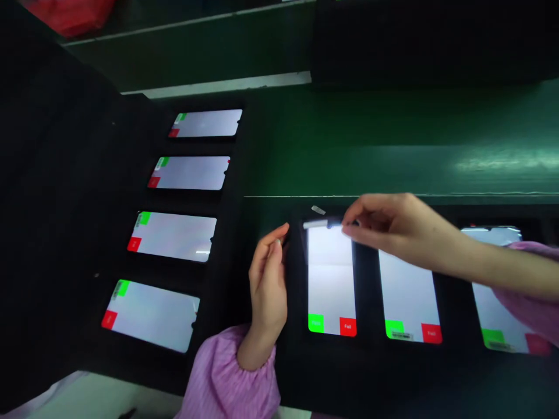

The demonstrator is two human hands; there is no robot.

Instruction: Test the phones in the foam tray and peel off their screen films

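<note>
The right hand [395, 230] has its fingers clamped on a white strip [315, 224] atop a phone screen [331, 279]. The left hand [267, 282], fingers together, hovers just beside

A right hand [393, 230] masks the top of a phone screen [331, 273], while a sleeve [530, 302] covers part of the farthest phone [495, 297]. A blurred red object [65, 14] is cut off top left; labels [402, 335] are too small to read.
</note>
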